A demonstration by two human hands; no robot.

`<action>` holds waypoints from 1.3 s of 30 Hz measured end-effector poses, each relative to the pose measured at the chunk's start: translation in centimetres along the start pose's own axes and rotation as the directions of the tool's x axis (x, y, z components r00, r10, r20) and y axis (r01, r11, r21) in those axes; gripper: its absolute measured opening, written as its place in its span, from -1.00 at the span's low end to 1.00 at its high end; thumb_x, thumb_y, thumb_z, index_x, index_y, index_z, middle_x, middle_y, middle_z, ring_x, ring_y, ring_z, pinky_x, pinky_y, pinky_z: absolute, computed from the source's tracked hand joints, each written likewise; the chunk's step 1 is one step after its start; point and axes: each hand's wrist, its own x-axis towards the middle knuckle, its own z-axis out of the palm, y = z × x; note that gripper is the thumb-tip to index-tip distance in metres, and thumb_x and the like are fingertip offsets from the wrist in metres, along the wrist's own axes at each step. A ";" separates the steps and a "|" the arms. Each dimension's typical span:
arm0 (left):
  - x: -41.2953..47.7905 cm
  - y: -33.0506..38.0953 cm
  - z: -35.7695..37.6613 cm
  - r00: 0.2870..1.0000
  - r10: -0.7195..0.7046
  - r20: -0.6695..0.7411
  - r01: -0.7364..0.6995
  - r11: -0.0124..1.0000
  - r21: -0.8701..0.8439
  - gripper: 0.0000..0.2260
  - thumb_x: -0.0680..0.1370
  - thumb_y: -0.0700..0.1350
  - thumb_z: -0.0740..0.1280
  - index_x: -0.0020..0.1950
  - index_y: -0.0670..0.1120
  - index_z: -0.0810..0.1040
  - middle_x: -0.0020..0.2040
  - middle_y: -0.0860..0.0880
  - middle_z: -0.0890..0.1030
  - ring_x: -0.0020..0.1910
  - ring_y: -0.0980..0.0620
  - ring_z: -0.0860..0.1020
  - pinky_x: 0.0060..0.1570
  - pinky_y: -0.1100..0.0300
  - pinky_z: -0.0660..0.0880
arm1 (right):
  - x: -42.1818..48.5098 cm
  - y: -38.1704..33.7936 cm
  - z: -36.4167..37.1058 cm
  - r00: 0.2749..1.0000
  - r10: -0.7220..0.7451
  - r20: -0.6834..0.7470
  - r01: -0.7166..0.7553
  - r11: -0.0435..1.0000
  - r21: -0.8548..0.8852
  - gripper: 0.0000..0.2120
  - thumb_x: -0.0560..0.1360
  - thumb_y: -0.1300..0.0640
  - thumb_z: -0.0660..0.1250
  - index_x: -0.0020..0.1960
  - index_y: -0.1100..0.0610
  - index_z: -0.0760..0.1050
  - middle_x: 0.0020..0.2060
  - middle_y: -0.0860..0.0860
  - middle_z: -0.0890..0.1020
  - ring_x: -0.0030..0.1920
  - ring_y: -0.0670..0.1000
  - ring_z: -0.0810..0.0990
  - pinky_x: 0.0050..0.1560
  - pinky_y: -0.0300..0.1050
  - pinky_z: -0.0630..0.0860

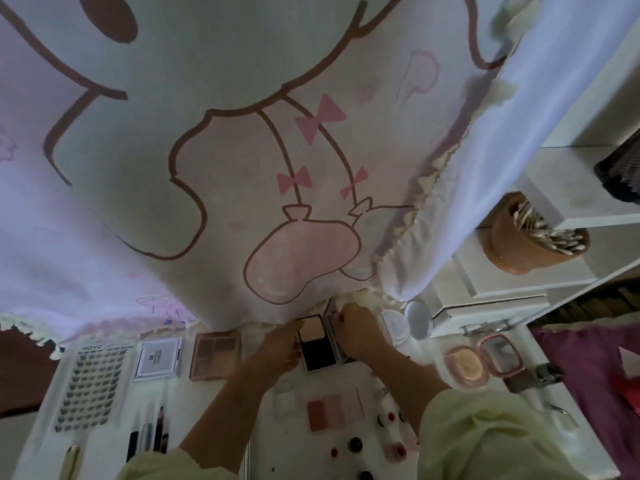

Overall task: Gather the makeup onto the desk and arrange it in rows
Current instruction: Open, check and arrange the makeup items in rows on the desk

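Under a hanging white curtain printed with a pink cartoon, our white desk carries makeup. Between our hands lies the open black rectangular powder compact, probably light, stiff and slick with crumbly powder, so best held by its sides. Our left hand pinches its near edge, and our right hand curls its fingers onto the raised lid.

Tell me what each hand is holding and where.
Both hold the open black powder compact: the left hand grips its left edge, the right hand pinches what looks like its raised lid on the right.
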 end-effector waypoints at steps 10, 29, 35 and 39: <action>2.6 -0.4 0.1 0.994 0.077 -0.073 -0.062 0.979 0.194 -0.70 0.61 -0.01 0.23 -0.28 -0.12 0.39 -0.39 -0.04 0.34 -0.41 0.05 0.31 -0.35 0.18 0.21 | 0.5 0.1 1.5 0.997 0.071 -0.024 -0.068 0.993 0.091 -0.79 0.61 0.17 0.18 0.06 0.31 0.49 0.00 0.20 0.63 -0.03 0.17 0.64 -0.11 -0.04 0.59; 0.5 1.0 -2.3 0.981 0.175 -0.081 -0.165 0.980 0.114 -0.82 0.59 -0.14 0.27 -0.21 -0.08 0.52 -0.24 -0.02 0.55 -0.26 0.07 0.50 0.00 0.08 0.50 | -0.3 -0.1 0.0 0.988 -0.059 -0.142 0.074 0.992 0.105 -0.73 0.57 0.08 0.27 0.12 0.28 0.49 -0.01 0.15 0.61 -0.01 0.12 0.59 -0.06 -0.11 0.49; -3.2 1.3 -6.6 0.901 0.363 -0.237 -0.355 0.932 0.076 -0.89 0.56 -0.17 0.33 -0.02 -0.16 0.62 -0.15 -0.07 0.66 -0.20 0.04 0.59 -0.13 0.23 0.48 | -2.0 -2.4 -1.1 0.970 -0.172 -0.172 0.192 0.975 0.111 -0.78 0.55 0.23 0.25 0.13 0.33 0.51 -0.04 0.19 0.64 -0.02 0.14 0.61 -0.08 -0.13 0.48; -3.5 -0.6 -8.9 0.841 0.508 -0.188 -0.357 0.780 0.514 -0.83 0.57 -0.18 0.28 0.06 -0.14 0.65 -0.12 -0.06 0.65 -0.21 0.06 0.59 -0.24 0.32 0.43 | -2.4 -4.6 1.2 0.966 -0.247 -0.071 0.252 0.965 0.077 -0.83 0.54 0.26 0.22 -0.11 0.35 0.52 -0.16 0.19 0.64 -0.16 0.12 0.58 -0.10 -0.01 0.55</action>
